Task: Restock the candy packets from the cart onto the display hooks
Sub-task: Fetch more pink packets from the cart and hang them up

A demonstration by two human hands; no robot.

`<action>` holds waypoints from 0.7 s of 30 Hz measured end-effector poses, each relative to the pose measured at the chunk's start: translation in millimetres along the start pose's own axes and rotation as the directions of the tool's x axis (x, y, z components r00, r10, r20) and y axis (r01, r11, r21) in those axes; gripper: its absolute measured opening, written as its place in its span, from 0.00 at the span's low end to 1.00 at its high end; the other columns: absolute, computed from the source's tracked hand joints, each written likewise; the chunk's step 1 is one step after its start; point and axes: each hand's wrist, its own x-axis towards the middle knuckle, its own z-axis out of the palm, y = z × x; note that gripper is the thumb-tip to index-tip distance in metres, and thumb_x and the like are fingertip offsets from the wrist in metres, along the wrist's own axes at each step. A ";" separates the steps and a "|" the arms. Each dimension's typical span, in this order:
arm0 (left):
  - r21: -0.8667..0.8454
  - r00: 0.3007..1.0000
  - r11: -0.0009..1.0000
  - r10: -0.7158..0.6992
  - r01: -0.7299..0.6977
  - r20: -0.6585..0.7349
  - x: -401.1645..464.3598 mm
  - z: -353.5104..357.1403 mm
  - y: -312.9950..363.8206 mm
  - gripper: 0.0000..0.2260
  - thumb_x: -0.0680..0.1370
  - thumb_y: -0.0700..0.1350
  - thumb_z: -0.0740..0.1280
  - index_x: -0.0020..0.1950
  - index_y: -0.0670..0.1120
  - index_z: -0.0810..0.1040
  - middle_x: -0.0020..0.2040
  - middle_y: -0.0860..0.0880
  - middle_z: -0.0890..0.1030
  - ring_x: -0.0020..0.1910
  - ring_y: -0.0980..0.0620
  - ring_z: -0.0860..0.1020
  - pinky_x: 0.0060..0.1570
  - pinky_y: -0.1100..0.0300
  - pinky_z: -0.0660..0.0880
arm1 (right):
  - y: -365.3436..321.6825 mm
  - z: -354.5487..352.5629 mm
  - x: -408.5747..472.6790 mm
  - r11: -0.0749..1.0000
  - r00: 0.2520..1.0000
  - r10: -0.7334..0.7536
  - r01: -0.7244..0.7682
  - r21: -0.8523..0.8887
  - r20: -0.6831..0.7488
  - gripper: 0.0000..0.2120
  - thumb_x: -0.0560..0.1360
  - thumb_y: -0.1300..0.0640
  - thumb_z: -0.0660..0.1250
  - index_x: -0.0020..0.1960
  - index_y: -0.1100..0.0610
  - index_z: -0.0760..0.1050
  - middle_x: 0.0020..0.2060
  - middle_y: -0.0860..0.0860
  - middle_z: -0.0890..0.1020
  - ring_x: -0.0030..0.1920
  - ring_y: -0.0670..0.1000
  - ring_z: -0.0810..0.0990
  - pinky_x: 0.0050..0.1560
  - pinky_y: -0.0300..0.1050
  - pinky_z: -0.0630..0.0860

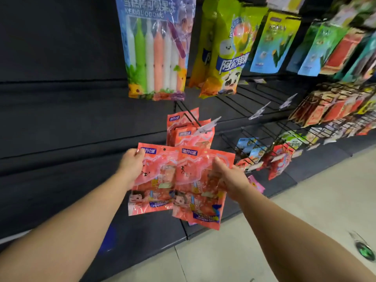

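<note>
My left hand [132, 164] grips the upper left corner of a pink candy packet [154, 180]. My right hand [230, 176] holds a second matching pink packet [195, 192] by its right side, overlapping the first. Both packets are upright in front of me. Just behind and above them, more of the same pink packets [189, 129] hang on a black wire display hook [191, 116] with a clear price tag at its tip. The cart is out of view.
A black panel wall [61, 98] fills the left. Empty wire hooks [254, 94] jut out to the right. A large packet of coloured tubes [156, 47] and yellow-green bags [225, 47] hang above. Further packets crowd the right side. The pale floor [284, 220] lies below.
</note>
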 end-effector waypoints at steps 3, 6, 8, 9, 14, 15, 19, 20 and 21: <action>0.032 0.995 0.999 -0.030 0.034 -0.096 3.9 4.1 -1.3 0.14 0.85 0.50 0.57 0.54 0.42 0.78 0.47 0.45 0.81 0.46 0.46 0.78 0.45 0.53 0.72 | -10.1 -8.5 27.4 0.999 0.997 -0.007 0.011 -0.050 0.078 0.15 0.78 0.46 0.68 0.48 0.60 0.81 0.40 0.56 0.85 0.30 0.48 0.83 0.30 0.40 0.77; 0.028 0.979 0.995 -0.094 0.101 -0.183 -1.2 11.5 -1.4 0.14 0.85 0.51 0.57 0.54 0.44 0.77 0.47 0.46 0.80 0.47 0.46 0.78 0.51 0.49 0.73 | -20.6 -17.0 55.4 0.997 0.986 -0.009 0.021 -0.072 0.164 0.17 0.76 0.44 0.69 0.48 0.59 0.82 0.44 0.60 0.85 0.42 0.58 0.84 0.46 0.54 0.82; 0.030 0.965 0.992 -0.115 0.125 -0.234 -5.7 17.7 -0.3 0.13 0.85 0.51 0.58 0.53 0.45 0.77 0.49 0.45 0.80 0.49 0.45 0.78 0.53 0.48 0.74 | -27.6 -22.8 71.2 0.996 0.977 -0.015 0.033 -0.082 0.213 0.15 0.77 0.45 0.69 0.48 0.58 0.82 0.45 0.60 0.86 0.45 0.59 0.85 0.48 0.57 0.83; 0.021 0.959 0.991 -0.125 0.135 -0.256 -8.6 20.0 -0.4 0.12 0.85 0.51 0.58 0.53 0.45 0.76 0.48 0.45 0.80 0.49 0.45 0.78 0.52 0.48 0.74 | -30.8 -24.3 76.1 0.995 0.971 -0.017 0.039 -0.089 0.239 0.14 0.77 0.46 0.69 0.47 0.57 0.81 0.44 0.58 0.86 0.43 0.56 0.86 0.43 0.53 0.84; -0.007 0.914 0.979 -0.192 0.203 -0.356 -34.1 24.1 -8.0 0.10 0.85 0.51 0.58 0.51 0.48 0.74 0.45 0.49 0.78 0.49 0.47 0.76 0.52 0.48 0.72 | -37.1 -29.1 94.6 0.996 0.931 -0.013 0.043 -0.074 0.365 0.12 0.78 0.47 0.67 0.47 0.56 0.80 0.38 0.53 0.85 0.32 0.46 0.84 0.27 0.38 0.78; -0.022 0.905 0.976 -0.208 0.216 -0.371 -39.0 22.6 -10.7 0.09 0.85 0.51 0.58 0.50 0.48 0.74 0.47 0.48 0.78 0.50 0.46 0.76 0.53 0.47 0.72 | -39.8 -29.3 95.3 0.995 0.928 -0.021 0.054 -0.078 0.373 0.13 0.78 0.47 0.67 0.48 0.57 0.80 0.37 0.52 0.85 0.33 0.46 0.84 0.29 0.40 0.79; -0.042 0.879 0.966 -0.248 0.254 -0.406 -52.6 16.3 -14.8 0.10 0.84 0.52 0.60 0.52 0.47 0.75 0.48 0.46 0.81 0.51 0.45 0.78 0.58 0.42 0.75 | -43.9 -27.0 103.3 0.996 0.914 -0.013 0.048 -0.077 0.405 0.15 0.78 0.46 0.68 0.52 0.58 0.80 0.38 0.54 0.87 0.40 0.52 0.87 0.45 0.51 0.83; -0.048 0.876 0.966 -0.252 0.256 -0.411 -55.0 16.8 -13.8 0.10 0.84 0.52 0.60 0.52 0.48 0.76 0.48 0.45 0.81 0.49 0.46 0.79 0.58 0.42 0.75 | -44.8 -26.1 105.3 0.996 0.911 -0.013 0.049 -0.076 0.413 0.15 0.78 0.46 0.68 0.52 0.58 0.80 0.40 0.54 0.87 0.42 0.53 0.87 0.48 0.53 0.83; -0.052 0.875 0.967 -0.248 0.249 -0.415 -56.7 18.3 -12.4 0.10 0.84 0.52 0.59 0.50 0.48 0.76 0.47 0.46 0.81 0.48 0.46 0.79 0.57 0.43 0.75 | -45.5 -24.7 106.3 0.996 0.909 -0.006 0.043 -0.080 0.417 0.16 0.78 0.45 0.68 0.54 0.59 0.80 0.41 0.55 0.87 0.43 0.55 0.87 0.51 0.56 0.83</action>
